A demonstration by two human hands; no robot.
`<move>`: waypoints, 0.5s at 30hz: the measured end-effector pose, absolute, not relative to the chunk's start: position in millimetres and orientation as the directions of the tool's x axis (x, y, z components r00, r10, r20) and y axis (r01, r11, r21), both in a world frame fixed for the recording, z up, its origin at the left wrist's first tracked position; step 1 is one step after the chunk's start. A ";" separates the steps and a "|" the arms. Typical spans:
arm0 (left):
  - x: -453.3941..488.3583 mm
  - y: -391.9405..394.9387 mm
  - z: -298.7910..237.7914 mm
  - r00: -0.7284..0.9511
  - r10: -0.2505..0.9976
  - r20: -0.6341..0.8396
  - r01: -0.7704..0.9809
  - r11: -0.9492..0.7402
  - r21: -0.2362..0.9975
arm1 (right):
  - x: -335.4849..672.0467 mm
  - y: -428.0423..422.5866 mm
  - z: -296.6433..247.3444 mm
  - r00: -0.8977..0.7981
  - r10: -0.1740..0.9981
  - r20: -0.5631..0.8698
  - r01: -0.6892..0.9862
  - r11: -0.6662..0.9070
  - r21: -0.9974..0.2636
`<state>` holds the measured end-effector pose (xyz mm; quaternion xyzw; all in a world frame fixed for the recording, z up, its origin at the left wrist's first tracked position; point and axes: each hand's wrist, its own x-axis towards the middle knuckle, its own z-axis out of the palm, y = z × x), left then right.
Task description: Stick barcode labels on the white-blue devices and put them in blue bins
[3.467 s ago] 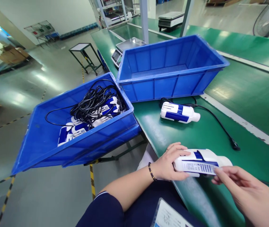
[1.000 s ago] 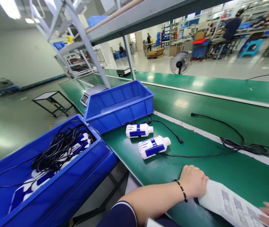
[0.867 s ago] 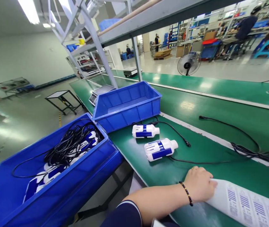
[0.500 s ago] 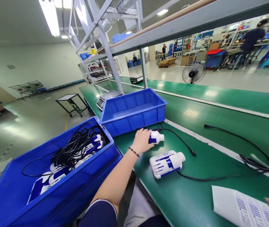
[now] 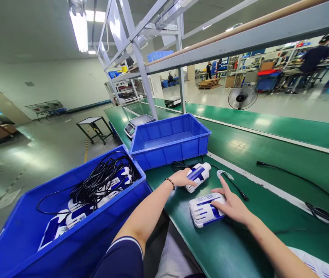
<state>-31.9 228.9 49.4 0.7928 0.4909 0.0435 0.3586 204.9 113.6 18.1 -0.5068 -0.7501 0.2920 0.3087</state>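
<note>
My left hand is closed around the lower side of a white-and-blue plastic device with a narrow white neck, tilted on the green bench. My right hand is over a second such device, its thumb close to or touching the top. A small pale oval label clings to the raised index fingertip of that hand, whose other fingers are spread. Black cable lies coiled behind the first device. The second device's neck is hidden by my right hand.
A blue bin at left holds several similar devices and tangled black cables. Behind my left hand stands another blue bin. A label sheet lies at lower right, and a loose cable lies on the green bench.
My left hand has turned and lifted the device so more of its blue face shows. My right hand has come left from the label sheet to the second device, with a label on its fingertip.
</note>
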 end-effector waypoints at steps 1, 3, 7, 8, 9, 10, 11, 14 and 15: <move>-34.9 227.7 45.5 0.526 0.799 -0.293 0.712 -0.225 0.665 | 204.5 108.0 16.7 -0.312 0.935 0.169 0.584 0.329 -0.742; -41.7 224.4 37.6 0.565 0.767 -0.306 0.628 -0.159 0.761 | 205.5 92.8 15.7 -0.334 0.918 0.213 0.584 0.378 -0.718; -48.1 210.9 26.1 0.632 0.709 -0.312 0.490 -0.054 0.870 | 207.9 60.1 15.8 -0.380 0.857 0.349 0.565 0.514 -0.645; -46.8 206.4 25.4 0.648 0.698 -0.304 0.463 -0.044 0.885 | 208.6 52.8 15.6 -0.397 0.846 0.357 0.567 0.531 -0.629; -44.3 201.6 25.8 0.664 0.687 -0.294 0.440 -0.042 0.897 | 209.4 45.9 15.3 -0.415 0.840 0.348 0.573 0.539 -0.617; -40.7 196.5 27.3 0.678 0.679 -0.282 0.422 -0.045 0.905 | 210.5 39.3 15.1 -0.429 0.840 0.333 0.580 0.539 -0.611; -36.4 191.2 29.7 0.688 0.673 -0.273 0.408 -0.047 0.912 | 211.9 33.0 15.2 -0.438 0.843 0.313 0.588 0.532 -0.609; -21.9 172.5 38.8 0.706 0.669 -0.231 0.453 -0.177 0.874 | 218.0 15.8 18.8 -0.415 0.862 0.291 0.594 0.499 -0.631; -17.5 165.2 41.3 0.705 0.677 -0.213 0.501 -0.262 0.825 | 220.9 11.0 21.1 -0.395 0.873 0.287 0.594 0.481 -0.645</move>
